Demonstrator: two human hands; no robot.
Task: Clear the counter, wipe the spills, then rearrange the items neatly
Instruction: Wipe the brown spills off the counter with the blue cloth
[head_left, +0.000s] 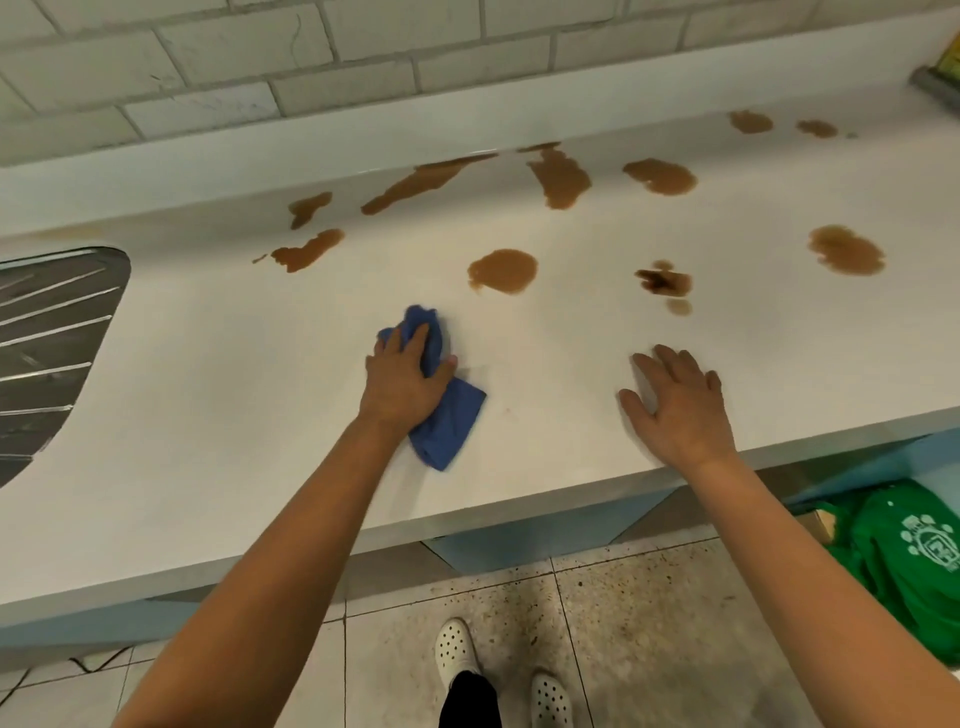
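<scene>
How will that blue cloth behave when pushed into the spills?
The crumpled blue cloth looks floppy, so it will probably bunch under the left hand. It seems light, and should slide easily across the smooth white counter toward the brown spills.

Lighting is even, diffuse and moderately bright from overhead, so my left hand (402, 376) and right hand (680, 410) cast only faint, soft shadows on the white counter (234, 415), which shows a mild warm cast and no hard glare. The steel draining board (47, 353) carries thin bright highlights along its ridges. Wide-angle distortion bows the counter edge and the wall tiles (337, 88) toward the frame borders, and detail is slightly soft throughout, softest at the corners.
</scene>
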